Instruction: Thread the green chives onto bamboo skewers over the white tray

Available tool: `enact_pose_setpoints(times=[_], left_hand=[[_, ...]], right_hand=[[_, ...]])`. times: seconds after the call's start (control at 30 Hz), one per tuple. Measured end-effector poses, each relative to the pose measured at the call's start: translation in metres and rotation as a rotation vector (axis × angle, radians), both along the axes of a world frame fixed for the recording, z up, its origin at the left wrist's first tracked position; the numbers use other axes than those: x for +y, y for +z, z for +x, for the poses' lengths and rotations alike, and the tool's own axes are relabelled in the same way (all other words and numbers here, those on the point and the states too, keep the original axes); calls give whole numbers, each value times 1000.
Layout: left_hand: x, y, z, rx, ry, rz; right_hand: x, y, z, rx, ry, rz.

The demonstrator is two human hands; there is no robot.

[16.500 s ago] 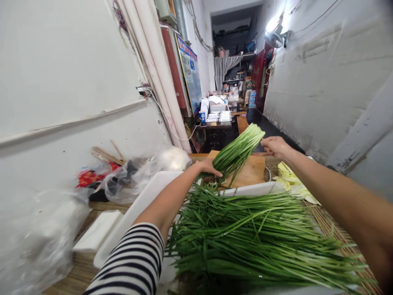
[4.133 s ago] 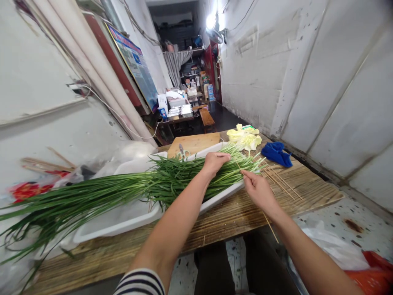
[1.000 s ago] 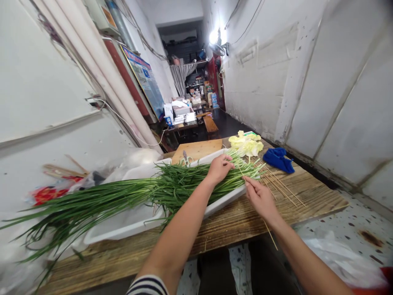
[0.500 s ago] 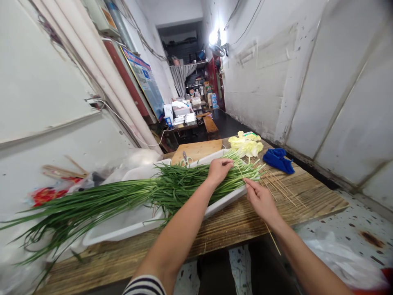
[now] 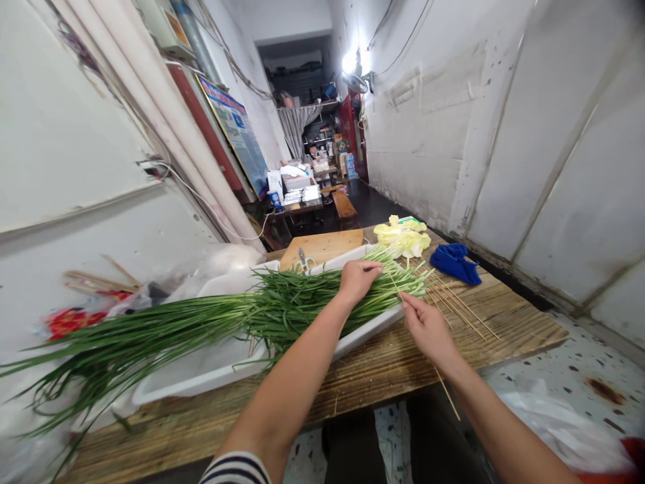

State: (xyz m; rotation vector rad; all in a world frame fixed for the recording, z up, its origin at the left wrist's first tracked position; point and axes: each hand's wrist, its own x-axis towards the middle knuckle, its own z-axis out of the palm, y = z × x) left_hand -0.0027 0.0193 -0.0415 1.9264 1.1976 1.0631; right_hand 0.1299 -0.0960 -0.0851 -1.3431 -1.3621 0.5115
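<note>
My right hand [image 5: 428, 327] pinches a thin bamboo skewer [image 5: 446, 392]. Its tip end slants up over the pale stalk ends, and the rest sticks out below the hand. Over the stalks, my left hand [image 5: 359, 278] is closed in a pinch near the skewer's upper end; what lies between its fingertips is too small to make out. Long green garlic chives [image 5: 297, 299] lie under both hands, their white ends to the right and their leaves trailing left. They fill a white plastic tray [image 5: 194, 384] and hang over its left side.
Several loose skewers [image 5: 466, 316] lie on the wooden table [image 5: 529, 329] beside a blue cloth [image 5: 455, 263]. Behind the tray are yellow-green cabbage leaves [image 5: 402, 240], a cutting board [image 5: 327, 244] and scissors [image 5: 304, 261]. Clear plastic bags [image 5: 232, 259] crowd the left side.
Both hands keep almost the same pose over the stalks, with the skewer still in the right one. The whole view has shifted very slightly.
</note>
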Motion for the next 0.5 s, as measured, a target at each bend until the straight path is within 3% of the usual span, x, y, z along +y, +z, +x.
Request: enact_pose_setpoints(times=[0.23, 0.43, 0.5], left_hand=[[-3, 0, 1, 26, -43, -18], [-12, 13, -2, 174, -366, -11], [-12, 19, -5, 201, -349, 89]], right_hand=[[2, -1, -3, 44, -21, 10], [8, 5, -2, 84, -46, 17], [4, 5, -2, 116, -38, 15]])
